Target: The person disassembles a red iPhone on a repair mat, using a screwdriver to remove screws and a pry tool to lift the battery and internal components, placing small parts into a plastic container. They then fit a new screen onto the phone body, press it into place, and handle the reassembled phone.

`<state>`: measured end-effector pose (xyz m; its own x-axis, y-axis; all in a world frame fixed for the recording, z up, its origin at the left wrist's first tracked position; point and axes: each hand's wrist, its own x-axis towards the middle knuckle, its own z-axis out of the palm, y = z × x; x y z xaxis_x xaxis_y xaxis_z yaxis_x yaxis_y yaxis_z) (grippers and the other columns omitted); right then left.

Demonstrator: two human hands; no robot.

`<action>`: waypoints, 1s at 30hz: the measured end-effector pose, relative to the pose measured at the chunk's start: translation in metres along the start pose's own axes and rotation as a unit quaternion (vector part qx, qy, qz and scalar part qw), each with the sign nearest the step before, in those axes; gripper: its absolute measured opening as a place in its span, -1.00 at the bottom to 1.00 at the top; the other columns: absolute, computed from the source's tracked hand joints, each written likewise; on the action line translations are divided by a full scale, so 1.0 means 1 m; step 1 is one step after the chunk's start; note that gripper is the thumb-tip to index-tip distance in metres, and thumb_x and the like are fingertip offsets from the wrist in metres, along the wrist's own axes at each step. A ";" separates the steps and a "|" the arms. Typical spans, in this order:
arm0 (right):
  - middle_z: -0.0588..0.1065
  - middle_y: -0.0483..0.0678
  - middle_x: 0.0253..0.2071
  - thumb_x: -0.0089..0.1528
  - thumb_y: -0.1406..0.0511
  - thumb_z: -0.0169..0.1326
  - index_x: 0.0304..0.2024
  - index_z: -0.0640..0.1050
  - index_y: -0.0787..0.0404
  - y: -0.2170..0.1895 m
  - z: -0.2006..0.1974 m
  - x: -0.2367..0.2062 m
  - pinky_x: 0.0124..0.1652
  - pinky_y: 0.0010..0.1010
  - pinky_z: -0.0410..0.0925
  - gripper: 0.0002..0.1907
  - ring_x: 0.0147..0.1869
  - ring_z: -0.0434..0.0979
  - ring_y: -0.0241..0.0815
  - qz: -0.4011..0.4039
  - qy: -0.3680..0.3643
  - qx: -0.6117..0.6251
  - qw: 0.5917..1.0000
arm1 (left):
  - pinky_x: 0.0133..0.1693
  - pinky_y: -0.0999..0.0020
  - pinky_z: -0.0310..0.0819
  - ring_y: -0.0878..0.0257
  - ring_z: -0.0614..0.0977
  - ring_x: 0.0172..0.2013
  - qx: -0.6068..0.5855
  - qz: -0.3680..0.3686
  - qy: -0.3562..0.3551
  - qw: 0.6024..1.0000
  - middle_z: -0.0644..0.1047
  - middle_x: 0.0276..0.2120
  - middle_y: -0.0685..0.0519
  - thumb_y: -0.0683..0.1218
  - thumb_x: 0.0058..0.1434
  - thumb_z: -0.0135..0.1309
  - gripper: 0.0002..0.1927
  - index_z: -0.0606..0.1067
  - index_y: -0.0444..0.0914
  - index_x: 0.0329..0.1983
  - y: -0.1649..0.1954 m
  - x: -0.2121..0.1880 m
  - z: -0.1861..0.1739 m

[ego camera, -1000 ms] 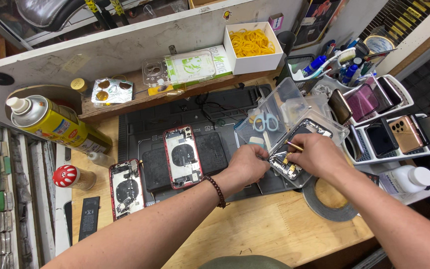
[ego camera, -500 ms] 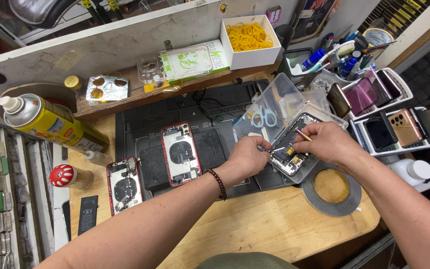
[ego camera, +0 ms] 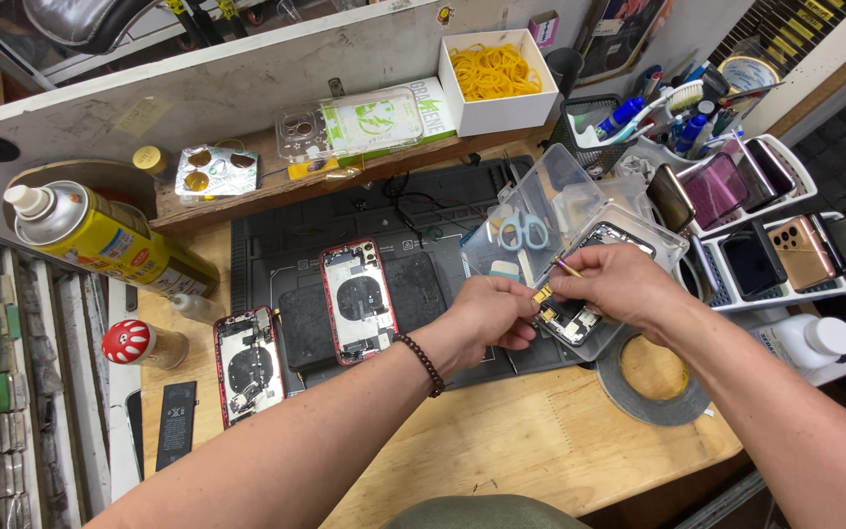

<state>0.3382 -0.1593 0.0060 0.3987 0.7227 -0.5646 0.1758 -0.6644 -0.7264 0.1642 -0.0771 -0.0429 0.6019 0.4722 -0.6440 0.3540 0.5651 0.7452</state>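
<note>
My left hand [ego camera: 490, 315] pinches a small yellow flex part [ego camera: 542, 293] just above an opened phone housing [ego camera: 580, 318] lying on the dark work mat [ego camera: 276, 235]. My right hand [ego camera: 619, 284] holds a thin tweezer-like tool [ego camera: 567, 265], its tip next to that yellow part. Both hands meet over the housing's lower end, and the right hand hides most of it. Two more opened red-framed phone housings lie to the left: one in the middle of the mat [ego camera: 357, 301], one at the mat's left edge [ego camera: 248, 363].
A clear plastic box with blue scissors [ego camera: 526, 231] stands behind my hands. A tape roll [ego camera: 643, 392] lies on the wooden bench to the right, a white rack of phones [ego camera: 785, 245] beyond it. A yellow spray can [ego camera: 100, 240], a red-capped bottle [ego camera: 134, 343] and a loose battery [ego camera: 177, 423] sit left.
The view has shifted slightly. My hands stay together over the phone housing; the yellow part now shows lifted between my left fingers, with the tool tip close to it.
</note>
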 end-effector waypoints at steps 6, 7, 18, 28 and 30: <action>0.62 -0.03 -0.13 0.11 0.16 0.31 -0.05 0.68 -0.01 -0.008 0.006 -0.015 -0.06 -0.16 0.44 -0.65 -0.04 0.60 0.02 -0.152 0.142 -0.393 0.896 | -0.40 0.35 0.64 0.28 0.63 -0.46 -0.086 -0.041 -0.009 0.995 0.57 -0.37 0.05 -0.21 0.26 0.13 -0.85 0.50 -0.30 -0.11 0.001 -0.008 -0.016; 0.61 -0.05 -0.10 0.10 0.16 0.31 -0.04 0.69 -0.07 -0.008 0.011 -0.018 -0.03 -0.11 0.43 -0.65 0.01 0.58 0.05 -0.156 0.144 -0.420 0.882 | -0.39 0.34 0.64 0.28 0.63 -0.45 -0.099 -0.042 -0.014 0.994 0.57 -0.37 0.05 -0.21 0.26 0.13 -0.85 0.50 -0.30 -0.11 0.001 -0.011 -0.019; 0.55 -0.07 -0.03 0.20 0.21 0.19 -0.04 0.68 -0.06 -0.007 0.027 -0.022 0.05 -0.12 0.41 -0.73 0.09 0.56 0.04 -0.151 0.134 -0.449 0.870 | -0.36 0.32 0.64 0.28 0.64 -0.45 -0.142 -0.039 -0.021 0.989 0.59 -0.37 0.04 -0.20 0.26 0.15 -0.85 0.53 -0.29 -0.11 -0.004 -0.029 -0.041; 0.53 0.07 0.00 0.25 0.21 0.14 -0.01 0.62 0.11 0.002 0.024 -0.017 0.09 -0.10 0.39 -0.72 0.11 0.55 0.11 -0.118 0.118 -0.427 0.889 | -0.34 0.32 0.65 0.28 0.66 -0.41 -0.150 -0.039 -0.039 0.987 0.62 -0.31 0.01 -0.22 0.26 0.15 -0.82 0.52 -0.27 -0.07 0.001 -0.042 -0.045; 0.54 0.07 -0.03 0.25 0.20 0.15 -0.02 0.62 0.13 0.003 0.022 -0.019 0.08 -0.11 0.40 -0.73 0.11 0.56 0.10 -0.115 0.116 -0.427 0.889 | -0.34 0.32 0.64 0.27 0.66 -0.41 -0.158 -0.037 -0.043 0.986 0.63 -0.31 0.00 -0.23 0.26 0.15 -0.82 0.51 -0.28 -0.07 0.004 -0.046 -0.044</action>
<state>0.3115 -0.1705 0.0059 0.4213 0.8655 -0.2709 0.8570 -0.4777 -0.1932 0.1067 -0.0663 -0.0180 0.6465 0.3705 -0.6669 0.1666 0.7845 0.5973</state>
